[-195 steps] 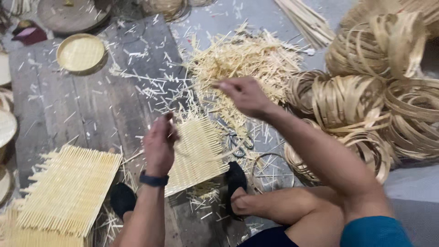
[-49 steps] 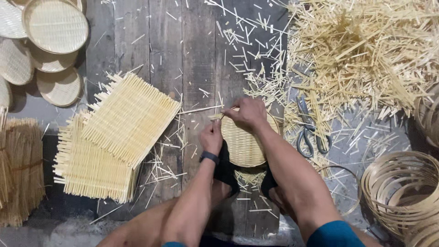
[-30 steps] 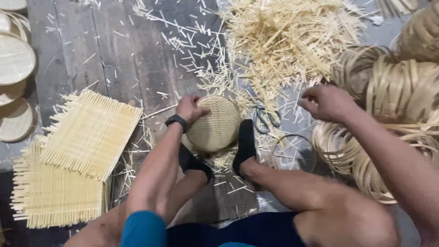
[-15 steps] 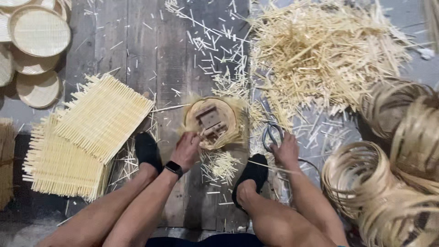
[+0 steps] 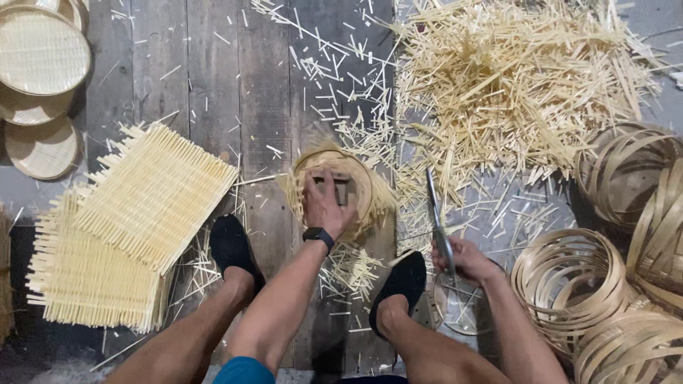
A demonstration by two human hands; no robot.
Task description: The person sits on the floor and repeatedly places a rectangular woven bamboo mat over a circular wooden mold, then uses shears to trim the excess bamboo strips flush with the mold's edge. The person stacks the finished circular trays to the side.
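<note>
A round, pale woven bamboo tray with a bent rim hoop [image 5: 356, 186] lies on the dark wooden plank floor [image 5: 213, 85] between the person's feet. The left hand [image 5: 324, 205] presses flat inside it, fingers spread. The right hand [image 5: 466, 259], well to its right, grips long metal shears [image 5: 437, 224], blades pointing away.

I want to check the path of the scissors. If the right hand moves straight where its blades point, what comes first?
Probably the loose bamboo sticks past the scissors in the right hand, then the big heap.
</note>
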